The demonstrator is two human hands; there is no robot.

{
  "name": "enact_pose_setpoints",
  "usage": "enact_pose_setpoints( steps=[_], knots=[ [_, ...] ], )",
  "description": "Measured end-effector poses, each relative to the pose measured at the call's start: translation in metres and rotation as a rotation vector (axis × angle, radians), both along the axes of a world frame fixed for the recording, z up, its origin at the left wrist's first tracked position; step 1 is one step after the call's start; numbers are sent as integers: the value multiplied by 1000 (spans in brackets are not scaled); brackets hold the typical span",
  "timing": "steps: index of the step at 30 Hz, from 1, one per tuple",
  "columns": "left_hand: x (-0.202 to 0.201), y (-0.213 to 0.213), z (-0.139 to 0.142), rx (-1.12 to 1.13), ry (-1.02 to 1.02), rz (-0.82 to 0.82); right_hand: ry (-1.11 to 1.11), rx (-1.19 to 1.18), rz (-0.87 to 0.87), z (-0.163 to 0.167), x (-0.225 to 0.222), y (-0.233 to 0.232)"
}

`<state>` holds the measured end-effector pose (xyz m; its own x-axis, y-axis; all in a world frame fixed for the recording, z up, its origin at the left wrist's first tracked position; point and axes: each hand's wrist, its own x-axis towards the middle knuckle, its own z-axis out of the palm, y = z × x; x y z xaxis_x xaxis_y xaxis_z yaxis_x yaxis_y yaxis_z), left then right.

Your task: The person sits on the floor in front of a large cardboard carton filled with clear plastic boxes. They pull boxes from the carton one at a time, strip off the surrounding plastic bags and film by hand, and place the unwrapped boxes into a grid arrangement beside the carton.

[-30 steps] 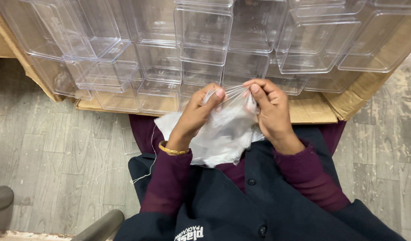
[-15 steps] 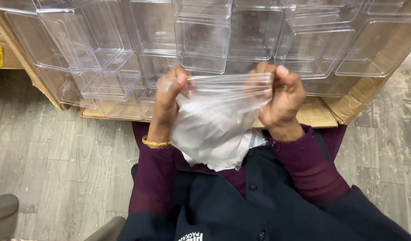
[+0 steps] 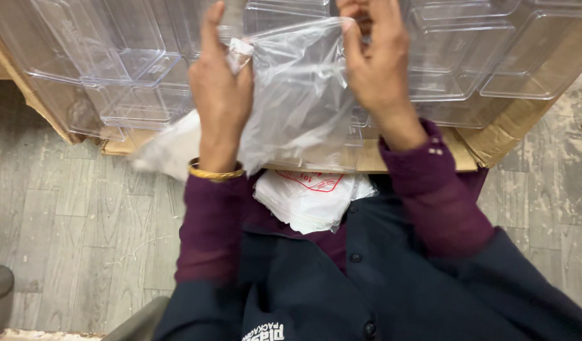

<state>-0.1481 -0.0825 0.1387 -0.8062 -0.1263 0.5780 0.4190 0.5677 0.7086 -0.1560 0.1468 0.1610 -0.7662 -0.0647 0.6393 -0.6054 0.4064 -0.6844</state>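
1. Grey wood-look floor [image 3: 64, 208] lay under the scene, and a cardboard box [image 3: 499, 142] packed with clear plastic containers [image 3: 133, 69] filled the upper part of the head view.
2. Above the near edge of that box, both hands were raised with a thin clear plastic bag [image 3: 297, 95] stretched between them.
3. The left hand [image 3: 220, 95], with a gold bangle [image 3: 216, 171] at the wrist, pinched one top corner of the bag; its grip was closed on the film, with the forefinger pointing upward.
4. The right hand [image 3: 376, 63] held the opposite top corner, grip closed on the bag, fingertips partly cut off by the frame edge.
5. The bag hung in front of the containers, wrinkled, its mouth partly parted; nothing showed inside it.
6. Below the box edge, on the person's lap, rested a stack of folded white bags [image 3: 310, 199] with a red print.
7. Judging from this, one bag was taken off the stack and was being opened; no container had yet gone into it, and the containers in view appeared unbagged.
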Motion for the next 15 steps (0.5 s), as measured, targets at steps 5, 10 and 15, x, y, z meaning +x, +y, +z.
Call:
enact_pose_setpoints(
  steps=[5,10,15],
  knots=[
    [15,7,-1,-274,-39,119,32,130,-58,0,22,-4],
    [38,15,-16,355,-211,-302,-54,-34,-123,-25,59,9],
    [53,35,-44,634,-412,-493,-357,-276,-139,-51,84,27]
  ],
)
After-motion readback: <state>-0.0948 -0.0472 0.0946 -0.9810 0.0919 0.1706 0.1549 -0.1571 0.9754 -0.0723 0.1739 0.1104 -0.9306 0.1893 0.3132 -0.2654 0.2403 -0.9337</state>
